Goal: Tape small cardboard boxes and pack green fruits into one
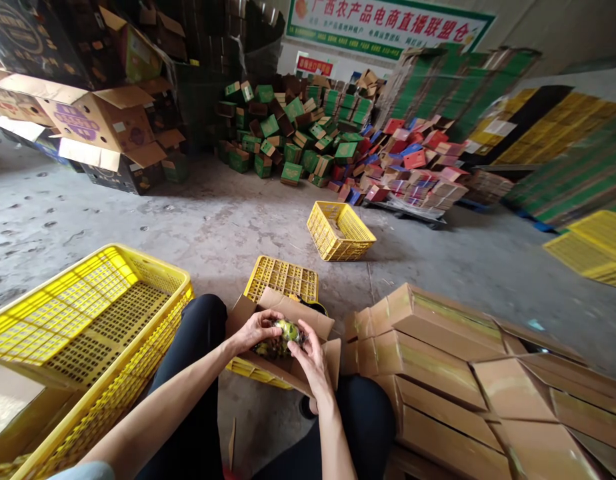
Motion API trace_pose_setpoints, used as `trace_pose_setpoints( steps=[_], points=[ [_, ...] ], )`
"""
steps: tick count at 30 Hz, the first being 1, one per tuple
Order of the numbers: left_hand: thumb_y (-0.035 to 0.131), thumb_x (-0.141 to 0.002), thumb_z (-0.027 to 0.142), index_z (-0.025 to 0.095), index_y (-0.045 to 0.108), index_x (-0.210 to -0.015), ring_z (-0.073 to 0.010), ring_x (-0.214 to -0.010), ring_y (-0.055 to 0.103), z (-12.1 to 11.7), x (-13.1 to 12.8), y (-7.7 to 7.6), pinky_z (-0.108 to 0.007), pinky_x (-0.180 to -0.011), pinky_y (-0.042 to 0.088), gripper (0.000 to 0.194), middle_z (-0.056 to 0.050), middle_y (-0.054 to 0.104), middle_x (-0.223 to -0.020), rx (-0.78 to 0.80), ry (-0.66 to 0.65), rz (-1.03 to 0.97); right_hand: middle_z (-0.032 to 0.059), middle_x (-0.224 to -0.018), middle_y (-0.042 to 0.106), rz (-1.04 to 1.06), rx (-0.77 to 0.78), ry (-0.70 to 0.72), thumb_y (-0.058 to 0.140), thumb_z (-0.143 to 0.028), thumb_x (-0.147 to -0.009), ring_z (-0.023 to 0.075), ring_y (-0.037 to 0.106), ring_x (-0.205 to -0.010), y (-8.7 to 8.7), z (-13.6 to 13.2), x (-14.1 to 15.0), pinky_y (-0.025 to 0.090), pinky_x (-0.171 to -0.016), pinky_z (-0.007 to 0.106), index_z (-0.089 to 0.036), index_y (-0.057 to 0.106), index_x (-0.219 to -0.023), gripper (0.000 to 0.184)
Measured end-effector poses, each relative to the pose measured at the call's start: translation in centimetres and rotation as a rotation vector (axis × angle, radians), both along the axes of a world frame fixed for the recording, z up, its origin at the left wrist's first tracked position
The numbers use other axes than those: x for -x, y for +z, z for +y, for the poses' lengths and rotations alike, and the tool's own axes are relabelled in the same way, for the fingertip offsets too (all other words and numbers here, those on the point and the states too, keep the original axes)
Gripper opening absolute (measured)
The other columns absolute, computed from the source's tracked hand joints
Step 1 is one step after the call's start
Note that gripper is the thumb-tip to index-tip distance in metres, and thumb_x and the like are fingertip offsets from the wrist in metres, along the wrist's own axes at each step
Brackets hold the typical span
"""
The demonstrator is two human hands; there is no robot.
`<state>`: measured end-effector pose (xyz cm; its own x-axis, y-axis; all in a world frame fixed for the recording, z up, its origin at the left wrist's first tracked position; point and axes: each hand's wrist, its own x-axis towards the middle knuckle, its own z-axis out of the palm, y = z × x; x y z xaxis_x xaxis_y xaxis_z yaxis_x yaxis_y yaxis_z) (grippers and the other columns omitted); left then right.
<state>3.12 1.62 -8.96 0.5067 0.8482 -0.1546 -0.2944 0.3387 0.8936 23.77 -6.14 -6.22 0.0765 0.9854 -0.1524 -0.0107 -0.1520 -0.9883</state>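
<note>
Between the fingertips of my left hand (257, 329) and my right hand (312, 355) is a yellow-green fruit in clear plastic wrap (288, 329). My left fingers pinch its left side, while the right thumb and fingers close on the other side. Both hands are above an open cardboard box (299, 311) with its flaps spread outward. Dark, rounded contents (269, 347) show inside the box, partly hidden by my hands and too unclear to name. The box rests on an upturned yellow plastic crate (283, 276) between my knees.
At left stands a large yellow crate (185, 283) with cardboard inside. Flattened or stacked cartons (438, 360) lie at right. Another yellow crate (343, 241) sits ahead on the concrete floor. Green boxes (291, 173) and red boxes (415, 159) are heaped farther back.
</note>
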Motion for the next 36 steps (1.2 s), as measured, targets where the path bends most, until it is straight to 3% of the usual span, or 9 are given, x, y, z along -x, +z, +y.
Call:
trace_pose_setpoints(
  steps=[5,8,16,19,23,28,33,36],
  points=[
    [0.102,-0.063,0.030,0.022,0.059,-0.150,-0.0200,-0.096,0.068,0.0,0.0,-0.1,-0.031,-0.085,0.055,0.098,-0.012,0.071,-0.123,-0.029,0.038,-0.006,0.0071,-0.143,0.069,0.044,0.027,-0.023,0.085,-0.047,-0.079,0.0327,0.069,-0.127,-0.1,0.0,0.1,0.057,-0.108,0.049,-0.030,0.067,-0.134,0.060],
    [0.103,-0.059,0.022,0.027,0.053,-0.156,-0.0190,-0.098,0.067,0.2,-0.3,-0.4,-0.035,-0.089,0.054,0.110,-0.015,0.065,-0.137,0.018,0.026,-0.085,0.0062,-0.143,0.070,0.081,0.052,-0.044,0.082,-0.047,-0.079,0.0323,0.070,-0.124,-0.4,0.0,0.1,0.059,-0.105,0.049,-0.032,0.066,-0.133,0.058],
    [0.104,-0.058,0.024,0.020,0.076,-0.128,-0.0184,-0.094,0.068,0.2,-0.4,-0.6,-0.032,-0.089,0.053,0.075,-0.008,0.075,-0.115,0.070,-0.071,-0.167,0.0075,-0.138,0.072,0.257,0.079,-0.118,0.084,-0.040,-0.074,0.0309,0.072,-0.120,-0.6,0.0,0.3,0.064,-0.095,0.045,-0.028,0.072,-0.123,0.052],
    [0.103,-0.062,0.029,0.018,0.078,-0.122,-0.0212,-0.096,0.070,0.0,-0.3,0.1,-0.033,-0.091,0.053,0.066,-0.008,0.077,-0.109,0.014,-0.062,-0.121,0.0087,-0.124,0.079,0.315,0.147,-0.090,0.083,-0.042,-0.075,0.0303,0.079,-0.103,-0.7,0.0,0.3,0.067,-0.082,0.043,-0.026,0.072,-0.126,0.055],
    [0.098,-0.071,0.037,0.018,0.079,-0.118,-0.0261,-0.111,0.069,-0.3,-0.1,1.1,-0.035,-0.102,0.050,0.054,-0.010,0.077,-0.116,-0.061,-0.112,-0.111,0.0085,-0.108,0.082,0.316,0.218,-0.022,0.080,-0.046,-0.078,0.0284,0.083,-0.082,-0.5,-0.2,0.5,0.066,-0.065,0.036,-0.025,0.070,-0.130,0.057],
    [0.097,-0.074,0.039,0.019,0.074,-0.127,-0.0264,-0.110,0.070,-0.5,0.1,1.8,-0.034,-0.096,0.052,0.061,-0.011,0.076,-0.119,-0.020,-0.181,-0.155,0.0060,-0.106,0.081,0.250,0.232,0.029,0.080,-0.051,-0.080,0.0216,0.081,-0.071,-0.8,-0.3,0.8,0.057,-0.051,0.025,-0.027,0.066,-0.129,0.056],
    [0.099,-0.071,0.037,0.018,0.073,-0.129,-0.0258,-0.105,0.072,-0.4,-0.1,1.5,-0.034,-0.094,0.052,0.066,-0.011,0.077,-0.117,-0.057,-0.180,-0.145,0.0052,-0.102,0.080,0.063,0.152,-0.004,0.083,-0.056,-0.075,0.0178,0.072,-0.067,-2.0,0.3,0.6,0.046,-0.044,0.022,-0.026,0.070,-0.113,0.050],
    [0.100,-0.069,0.039,0.016,0.075,-0.122,-0.0265,-0.104,0.072,-0.1,-0.4,0.8,-0.036,-0.096,0.052,0.064,-0.011,0.077,-0.115,-0.081,-0.125,-0.120,0.0074,-0.112,0.080,0.004,0.095,-0.017,0.081,-0.052,-0.077,0.0242,0.075,-0.085,-2.1,0.5,0.3,0.054,-0.054,0.027,-0.027,0.071,-0.115,0.047]
  ],
)
